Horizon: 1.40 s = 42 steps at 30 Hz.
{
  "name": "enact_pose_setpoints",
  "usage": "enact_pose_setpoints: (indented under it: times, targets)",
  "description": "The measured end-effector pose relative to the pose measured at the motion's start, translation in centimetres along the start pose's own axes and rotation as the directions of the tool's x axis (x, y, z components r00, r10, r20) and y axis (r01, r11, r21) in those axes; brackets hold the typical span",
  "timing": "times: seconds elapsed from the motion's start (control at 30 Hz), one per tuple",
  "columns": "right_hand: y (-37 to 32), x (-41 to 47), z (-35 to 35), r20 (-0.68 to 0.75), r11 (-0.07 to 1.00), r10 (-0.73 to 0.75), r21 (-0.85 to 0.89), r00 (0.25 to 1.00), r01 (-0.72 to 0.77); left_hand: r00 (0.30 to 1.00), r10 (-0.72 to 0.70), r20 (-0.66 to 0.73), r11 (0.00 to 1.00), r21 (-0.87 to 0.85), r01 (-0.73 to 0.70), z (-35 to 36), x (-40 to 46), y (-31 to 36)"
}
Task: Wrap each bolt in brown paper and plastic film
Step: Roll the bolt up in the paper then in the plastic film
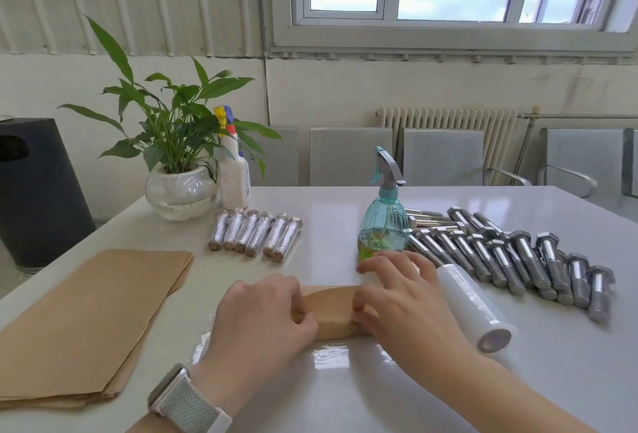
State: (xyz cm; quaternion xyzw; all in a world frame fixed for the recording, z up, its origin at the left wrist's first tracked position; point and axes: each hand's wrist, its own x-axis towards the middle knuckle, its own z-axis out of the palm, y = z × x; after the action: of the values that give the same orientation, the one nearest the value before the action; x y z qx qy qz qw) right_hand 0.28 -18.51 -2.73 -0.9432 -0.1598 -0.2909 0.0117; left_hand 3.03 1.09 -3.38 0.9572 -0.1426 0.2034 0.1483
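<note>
- Nearest the table [448,398] edge: left hand [262,315] and right hand [404,305], fingers curled, grip opposite ends of a brown-paper-wrapped bolt [331,312] lying on a sheet of plastic film [331,356].
- Just right: film roll [473,305].
- Left: brown paper stack [89,322].
- Farther back: six wrapped bolts [255,234], teal spray bottle [383,222], bare bolts [518,253].

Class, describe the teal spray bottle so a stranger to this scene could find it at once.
Start at the white table and find the bare steel bolts on its right. The teal spray bottle stands upright at their left edge. Unlike the white bottle by the plant, it is see-through.
</note>
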Motion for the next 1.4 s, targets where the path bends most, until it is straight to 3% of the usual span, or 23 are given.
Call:
enact_pose_setpoints:
  times: [0.2, 0.3, 0.4, 0.5, 0.7, 1.13, 1.2, 1.4]
  targets:
    - [0.0, -0.6, 0.7, 0.066, 0.999, -0.018, 0.045, 0.998, 0.015, 0.998, -0.060, 0.010, 0.998, -0.027, 0.060, 0.2, 0.1, 0.5]
    - [0.3, -0.3, 0.5, 0.171, 0.993, -0.004, 0.113, 0.985, -0.016, 0.999, -0.036, -0.024, 0.997, -0.073, 0.034, 0.2, 0.0, 0.5]
    - [1.0, -0.2, 1.3, 0.202, 0.968, -0.012, 0.247, 0.979, -0.039, 0.990, 0.124, -0.060, 0.992, -0.022, -0.125, 0.0, 0.0, 0.5]
    - [1.2, -0.3, 1.8, 0.214, 0.944, 0.008, 0.319, 0.977, -0.078, 0.916, 0.367, -0.161, 0.930, 0.099, -0.354, 0.2, 0.2, 0.4]
    - [1.2, -0.1, 1.6, 0.247, 0.929, 0.041, 0.348, 0.968, -0.129, 0.798, 0.566, -0.207, 0.821, 0.222, -0.525, 0.7, -0.1, 0.4]
    - [1.1, 0.2, 1.2, 0.258, 0.919, 0.047, 0.366, 0.965, -0.143, 0.894, 0.448, 0.021, 0.894, 0.009, -0.448, -0.2, 0.0, -0.6]
    - [1.1, 0.3, 1.1, 0.273, 0.909, 0.041, 0.388, 0.961, -0.149, 0.916, 0.390, 0.097, 0.921, -0.043, -0.387, -0.2, 0.3, -0.4]
    - [1.3, 0.3, 1.4, 0.347, 0.878, 0.022, 0.443, 0.938, -0.184, 0.964, 0.230, 0.129, 0.951, -0.241, -0.195, 1.0, 0.5, -1.5]
